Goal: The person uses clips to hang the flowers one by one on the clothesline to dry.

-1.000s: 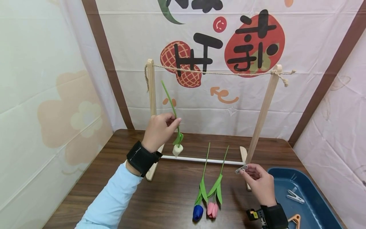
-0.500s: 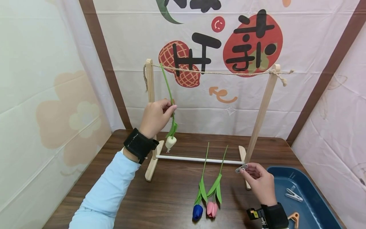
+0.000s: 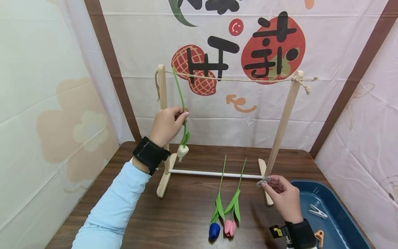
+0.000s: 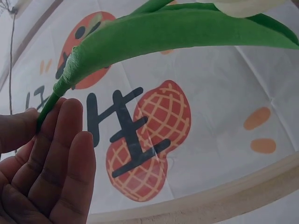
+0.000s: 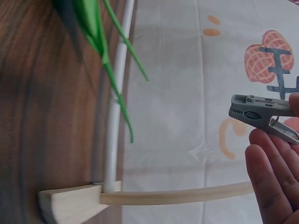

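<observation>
My left hand pinches the green stem of a white tulip, which hangs bloom down beside the left post of a wooden rack. The stem's tip reaches the rope strung between the posts; whether they touch I cannot tell. In the left wrist view, thumb and fingertips squeeze the stem by a broad green leaf. Low by the rack's right foot, my right hand pinches a grey clothespin between thumb and fingers. A blue tulip and a pink tulip lie on the table.
A blue tray at the right holds a light clothespin and an orange clip. The rack has a right post, a left post and a white lower bar. A printed cloth hangs behind.
My left hand has risen and shifted left with the white tulip, bringing its stem tip up to rope height. The right hand stays nearly still with the clothespin.
</observation>
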`<state>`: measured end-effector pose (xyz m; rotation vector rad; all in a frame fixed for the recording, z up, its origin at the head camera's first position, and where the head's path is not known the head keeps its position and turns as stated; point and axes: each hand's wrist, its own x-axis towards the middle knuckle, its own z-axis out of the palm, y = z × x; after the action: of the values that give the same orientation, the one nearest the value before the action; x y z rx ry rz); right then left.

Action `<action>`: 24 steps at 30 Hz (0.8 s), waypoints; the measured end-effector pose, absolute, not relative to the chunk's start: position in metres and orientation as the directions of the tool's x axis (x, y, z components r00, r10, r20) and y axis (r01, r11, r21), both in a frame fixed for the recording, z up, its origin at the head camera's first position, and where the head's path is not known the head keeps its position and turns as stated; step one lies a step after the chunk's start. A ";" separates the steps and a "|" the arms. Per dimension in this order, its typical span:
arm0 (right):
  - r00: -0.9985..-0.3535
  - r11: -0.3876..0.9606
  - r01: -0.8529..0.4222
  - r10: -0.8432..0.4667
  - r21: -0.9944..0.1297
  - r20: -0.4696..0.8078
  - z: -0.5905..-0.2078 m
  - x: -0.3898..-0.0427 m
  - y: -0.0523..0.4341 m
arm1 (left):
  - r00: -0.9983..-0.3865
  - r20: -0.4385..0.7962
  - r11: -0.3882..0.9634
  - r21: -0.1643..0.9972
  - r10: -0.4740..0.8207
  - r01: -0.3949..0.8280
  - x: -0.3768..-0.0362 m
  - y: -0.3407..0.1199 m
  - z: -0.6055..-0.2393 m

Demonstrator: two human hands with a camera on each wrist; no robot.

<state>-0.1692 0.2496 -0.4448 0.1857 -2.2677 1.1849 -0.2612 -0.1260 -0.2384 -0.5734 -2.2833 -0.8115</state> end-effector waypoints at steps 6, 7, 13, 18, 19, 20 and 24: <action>-0.798 0.614 -0.426 0.091 -0.665 0.596 -0.395 -0.157 0.236 | -0.706 0.684 0.723 0.392 0.185 0.569 -0.263 -0.129 -0.235; -0.785 0.608 -0.449 0.081 -0.655 0.614 -0.389 -0.157 0.234 | -0.708 0.682 0.724 0.392 0.186 0.568 -0.263 -0.129 -0.235; -0.701 0.555 -0.593 -0.001 -0.583 0.713 -0.358 -0.161 0.226 | -0.725 0.663 0.733 0.395 0.190 0.553 -0.267 -0.132 -0.235; -0.642 0.520 -0.676 -0.070 -0.521 0.763 -0.337 -0.165 0.219 | -0.732 0.652 0.745 0.388 0.195 0.543 -0.269 -0.133 -0.236; -0.634 0.517 -0.686 -0.079 -0.512 0.769 -0.333 -0.165 0.217 | -0.733 0.652 0.745 0.388 0.194 0.542 -0.269 -0.133 -0.236; -0.626 0.516 -0.693 -0.086 -0.503 0.775 -0.329 -0.166 0.216 | -0.734 0.651 0.746 0.388 0.194 0.541 -0.269 -0.133 -0.236; -0.600 0.501 -0.722 -0.110 -0.477 0.792 -0.314 -0.168 0.210 | -0.731 0.653 0.749 0.380 0.199 0.543 -0.270 -0.132 -0.236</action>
<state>-0.1676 0.2097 -0.3136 0.6808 -2.0293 1.0927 -0.2696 -0.1323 -0.2363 -0.5560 -2.3491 -0.7586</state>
